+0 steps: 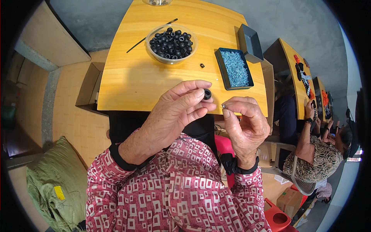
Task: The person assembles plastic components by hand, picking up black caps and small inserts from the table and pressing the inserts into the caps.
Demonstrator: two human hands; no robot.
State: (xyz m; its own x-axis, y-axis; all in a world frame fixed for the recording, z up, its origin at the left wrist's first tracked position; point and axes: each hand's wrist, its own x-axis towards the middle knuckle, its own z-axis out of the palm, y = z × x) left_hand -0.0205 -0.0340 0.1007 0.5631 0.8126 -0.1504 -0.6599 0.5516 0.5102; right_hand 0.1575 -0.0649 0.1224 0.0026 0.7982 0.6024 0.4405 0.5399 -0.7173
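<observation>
My left hand (176,102) holds a small round black part (207,94) with a hole in its end, between thumb and fingers. Close beside it on the right, my right hand (247,120) pinches a tiny shiny, clear-looking piece (223,106) between thumb and forefinger. The two pieces are apart, over the table's near edge. Beyond my hands stands a clear round bowl (165,60) heaped with black parts (172,43) of the same kind. To its right, a dark tray (250,82) is full of small clear bluish pieces (235,69).
On the wooden table (127,87) lie a thin black stick (138,45) and one small dark piece (202,65). A dark box (251,43) adjoins the tray. A cardboard box (91,85) and a green sack (56,181) are at left. Another person (315,162) works at right.
</observation>
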